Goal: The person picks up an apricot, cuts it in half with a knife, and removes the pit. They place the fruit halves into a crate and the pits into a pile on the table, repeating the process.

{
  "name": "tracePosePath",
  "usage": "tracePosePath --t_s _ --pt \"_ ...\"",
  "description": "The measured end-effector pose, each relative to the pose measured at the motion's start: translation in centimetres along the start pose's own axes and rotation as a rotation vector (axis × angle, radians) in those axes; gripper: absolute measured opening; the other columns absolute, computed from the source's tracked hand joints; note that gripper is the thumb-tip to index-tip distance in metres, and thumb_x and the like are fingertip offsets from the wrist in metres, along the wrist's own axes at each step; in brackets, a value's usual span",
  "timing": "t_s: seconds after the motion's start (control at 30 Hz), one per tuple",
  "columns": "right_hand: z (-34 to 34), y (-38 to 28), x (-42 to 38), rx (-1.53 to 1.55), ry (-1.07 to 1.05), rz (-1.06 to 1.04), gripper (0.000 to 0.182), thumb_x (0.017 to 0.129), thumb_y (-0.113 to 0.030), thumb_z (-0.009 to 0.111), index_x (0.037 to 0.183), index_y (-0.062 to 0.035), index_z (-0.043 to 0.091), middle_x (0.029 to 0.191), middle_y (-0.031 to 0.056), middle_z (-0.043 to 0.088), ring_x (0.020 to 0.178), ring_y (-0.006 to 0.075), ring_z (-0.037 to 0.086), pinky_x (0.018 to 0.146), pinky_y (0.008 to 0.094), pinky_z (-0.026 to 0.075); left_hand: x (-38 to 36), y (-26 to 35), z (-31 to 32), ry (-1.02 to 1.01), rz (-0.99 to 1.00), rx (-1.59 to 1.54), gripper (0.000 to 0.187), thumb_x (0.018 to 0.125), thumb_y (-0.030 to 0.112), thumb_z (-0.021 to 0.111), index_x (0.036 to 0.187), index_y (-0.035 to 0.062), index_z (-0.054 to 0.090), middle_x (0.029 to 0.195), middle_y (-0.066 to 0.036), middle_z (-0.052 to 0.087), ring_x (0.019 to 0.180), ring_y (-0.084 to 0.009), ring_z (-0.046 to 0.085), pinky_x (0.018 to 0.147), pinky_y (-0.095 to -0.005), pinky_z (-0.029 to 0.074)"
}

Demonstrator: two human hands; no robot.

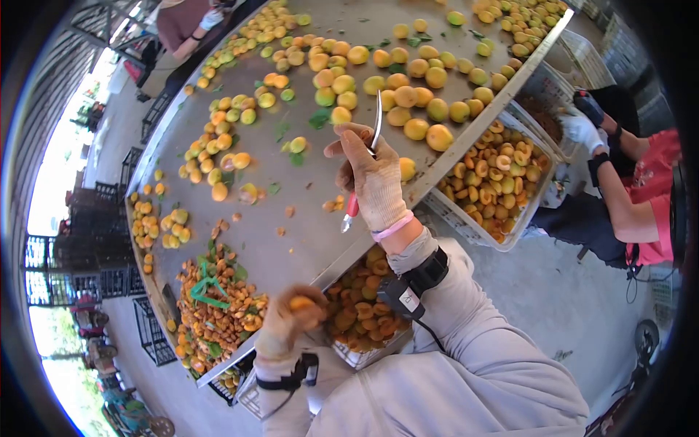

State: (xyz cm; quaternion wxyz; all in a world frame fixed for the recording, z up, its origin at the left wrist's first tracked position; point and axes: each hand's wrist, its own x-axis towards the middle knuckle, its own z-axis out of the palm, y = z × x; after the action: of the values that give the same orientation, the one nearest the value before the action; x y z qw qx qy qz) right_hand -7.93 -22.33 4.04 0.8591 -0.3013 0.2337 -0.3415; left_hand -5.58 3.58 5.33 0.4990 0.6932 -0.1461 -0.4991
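Observation:
My right hand (371, 171), in a stained glove, is closed around a curved knife (378, 120) above the metal table (320, 240). Its thin blade points up past my fingers, and the red handle shows below the palm. My left hand (291, 320), gloved and smeared by motion, holds an orange apricot (300, 303) at the table's near edge. Right beside it, a crate of halved apricots (364, 309) stands below the edge, partly hidden by my right arm. To the left of that hand lies a heap of apricot pits (218, 309) with leaves and a green strip.
Whole apricots (429, 76) spread across the far side of the table among loose leaves. At the right, another crate of halved apricots (495, 175) stands by a person in a red shirt (648, 197). Another person's gloved hand (212, 20) is at the top left.

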Motion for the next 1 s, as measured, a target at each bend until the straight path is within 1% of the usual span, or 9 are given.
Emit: tracePosePath --t_s 0.07,0.17,0.23,0.47,0.57,0.77,0.8,0.9,1.0 --pt "-1.3 -1.6 0.3 0.039 0.026 -0.080 0.024 0.094 -0.027 0.059 0.106 -0.0072 0.062 0.083 0.0040 0.065 0.050 0.0066 0.051 0.043 0.0201 0.036 -0.1 1.7 2.4 -0.044 0.133 0.456 0.037 0.071 0.008 0.073 0.104 -0.0058 0.063 0.103 -0.012 0.065 0.105 -0.0211 0.060 0.095 -0.0318 0.043" --pt "-3.2 -4.7 1.1 0.168 0.184 -0.186 0.024 0.094 -0.027 0.057 0.107 -0.0078 0.062 0.081 0.0037 0.064 0.053 0.0074 0.051 0.044 0.0200 0.036 3.1 4.9 4.8 0.165 0.381 0.342 0.032 0.076 0.006 0.069 0.106 -0.0030 0.063 0.103 -0.012 0.066 0.102 -0.0206 0.061 0.093 -0.0307 0.044" --pt "-5.7 -5.9 2.4 0.335 0.222 -0.267 0.020 0.093 -0.026 0.060 0.104 -0.0102 0.060 0.074 0.0020 0.062 0.051 0.0063 0.050 0.042 0.0194 0.036 7.8 8.4 6.0 0.128 0.425 0.705 0.032 0.084 0.017 0.062 0.111 -0.0010 0.063 0.094 -0.012 0.068 0.085 -0.0173 0.065 0.079 -0.0271 0.050" --pt "-8.1 -6.8 2.1 0.341 0.187 -0.313 0.027 0.096 -0.029 0.056 0.110 -0.0063 0.059 0.076 0.0026 0.061 0.057 0.0079 0.051 0.047 0.0194 0.037 23.7 8.4 13.8 0.140 0.047 1.104 0.039 0.083 0.034 0.064 0.110 0.0064 0.064 0.105 -0.017 0.067 0.103 -0.0344 0.062 0.088 -0.0396 0.049" --pt "-7.2 -7.4 1.5 0.207 0.154 -0.236 0.023 0.095 -0.022 0.055 0.110 -0.0048 0.059 0.072 -0.0002 0.056 0.054 0.0074 0.048 0.046 0.0188 0.035 22.3 9.8 14.5 0.105 0.078 0.931 0.040 0.080 0.031 0.067 0.110 0.0050 0.064 0.106 -0.017 0.067 0.102 -0.0299 0.064 0.087 -0.0369 0.049" --pt "-5.9 -6.6 0.5 -0.045 -0.183 0.021 0.012 0.088 -0.010 0.057 0.096 -0.0031 0.063 0.062 -0.0031 0.048 0.046 0.0052 0.042 0.042 0.0184 0.030 15.6 7.2 5.9 -0.051 0.429 -0.487 0.044 0.092 0.010 0.058 0.133 0.0004 0.045 0.118 -0.015 0.060 0.103 -0.0266 0.061 0.090 -0.0342 0.051" --pt "-4.5 -5.1 0.1 -0.225 -0.259 0.178 0.012 0.088 -0.011 0.057 0.094 -0.0033 0.064 0.061 0.0015 0.053 0.048 0.0092 0.047 0.044 0.0238 0.038 13.5 6.8 4.0 -0.005 0.480 -0.542 0.044 0.093 0.012 0.058 0.133 -0.0001 0.045 0.118 -0.015 0.060 0.104 -0.0261 0.061 0.091 -0.0348 0.050" --pt "-3.0 2.0 -1.1 -0.597 -0.497 -0.315 0.011 0.086 -0.014 0.059 0.089 -0.0049 0.065 0.067 0.0095 0.061 0.054 0.0192 0.058 0.054 0.0313 0.048 10.8 5.1 1.5 0.046 0.559 -0.684 0.046 0.095 0.017 0.058 0.134 -0.0014 0.044 0.118 -0.015 0.059 0.106 -0.0255 0.060 0.094 -0.0365 0.049" --pt "-1.4 3.2 -4.0 -0.796 -0.673 -0.099 0.013 0.084 -0.018 0.060 0.087 -0.0065 0.066 0.075 0.0146 0.065 0.068 0.0297 0.065 0.067 0.0373 0.052 8.7 4.5 0.8 0.109 0.589 -0.669 0.048 0.094 0.023 0.060 0.132 -0.0035 0.046 0.119 -0.015 0.059 0.109 -0.0269 0.059 0.097 -0.0388 0.048"
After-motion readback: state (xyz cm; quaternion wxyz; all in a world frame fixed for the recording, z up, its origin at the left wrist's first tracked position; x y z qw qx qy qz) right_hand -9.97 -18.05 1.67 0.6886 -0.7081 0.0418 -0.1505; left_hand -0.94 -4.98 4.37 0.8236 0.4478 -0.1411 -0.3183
